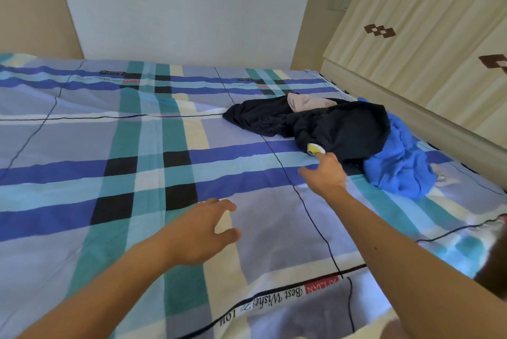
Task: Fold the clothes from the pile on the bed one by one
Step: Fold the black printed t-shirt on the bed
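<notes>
Left hand (pixel 203 231) and right hand (pixel 326 174) hover spread, empty, near crumpled pile (pixel 365 143): black garment (pixel 337 124) over blue garment (pixel 397 168).

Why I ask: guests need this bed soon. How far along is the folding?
Done: no folded clothes show on the bed. In hand: the right hand reaches the dark garment at its yellow patch, not gripping yet; the left hand hovers open. Left: the dark garment, blue garment and beige garment, all crumpled in the pile.

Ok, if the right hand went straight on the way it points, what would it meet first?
Probably the black garment at its yellow patch; the right hand looks almost on it, though depth is unclear.
</notes>
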The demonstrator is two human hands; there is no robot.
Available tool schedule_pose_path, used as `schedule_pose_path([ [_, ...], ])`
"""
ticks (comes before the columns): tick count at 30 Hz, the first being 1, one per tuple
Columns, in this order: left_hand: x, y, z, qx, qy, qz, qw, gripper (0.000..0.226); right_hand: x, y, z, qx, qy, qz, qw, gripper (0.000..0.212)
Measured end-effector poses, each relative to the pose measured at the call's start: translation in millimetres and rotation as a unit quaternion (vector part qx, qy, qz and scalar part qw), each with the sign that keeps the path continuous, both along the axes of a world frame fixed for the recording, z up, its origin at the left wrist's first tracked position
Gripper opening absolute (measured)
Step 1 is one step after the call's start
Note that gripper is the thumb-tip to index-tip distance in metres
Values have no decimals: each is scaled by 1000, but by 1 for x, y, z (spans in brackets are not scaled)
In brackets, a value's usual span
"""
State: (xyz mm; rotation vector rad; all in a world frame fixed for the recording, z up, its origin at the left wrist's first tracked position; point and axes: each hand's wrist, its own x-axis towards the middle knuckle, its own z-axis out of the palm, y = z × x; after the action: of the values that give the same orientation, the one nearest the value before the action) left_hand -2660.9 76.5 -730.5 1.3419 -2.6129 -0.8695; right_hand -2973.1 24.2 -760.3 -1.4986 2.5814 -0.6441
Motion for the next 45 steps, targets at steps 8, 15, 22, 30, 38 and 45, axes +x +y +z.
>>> schedule_pose_path([
  [8, 4, -6, -1, -17, 37, 32, 999, 62, 58, 17, 30, -69, -58, 188, 978, 66],
  [15, 8, -13, 16, -33, 198, 119, 972, 66, 159, 53, 72, -75, -288, 419, 858, 35],
  [22, 19, -9, 23, -12, 355, 127, 926, 105, 178, 82, 108, -138, -502, 427, 739, 16],
  [30, 42, 8, 22, -71, 389, 110, 912, 105, 160, 82, 121, -64, -588, 451, 668, 36],
  [38, 51, -1, 57, -365, 323, 215, 846, 118, 160, 86, 156, -118, -626, 502, 585, 51],
  [45, 81, -18, 79, -439, 282, 151, 840, 89, 152, 72, 147, -208, -498, 402, 740, 44],
])
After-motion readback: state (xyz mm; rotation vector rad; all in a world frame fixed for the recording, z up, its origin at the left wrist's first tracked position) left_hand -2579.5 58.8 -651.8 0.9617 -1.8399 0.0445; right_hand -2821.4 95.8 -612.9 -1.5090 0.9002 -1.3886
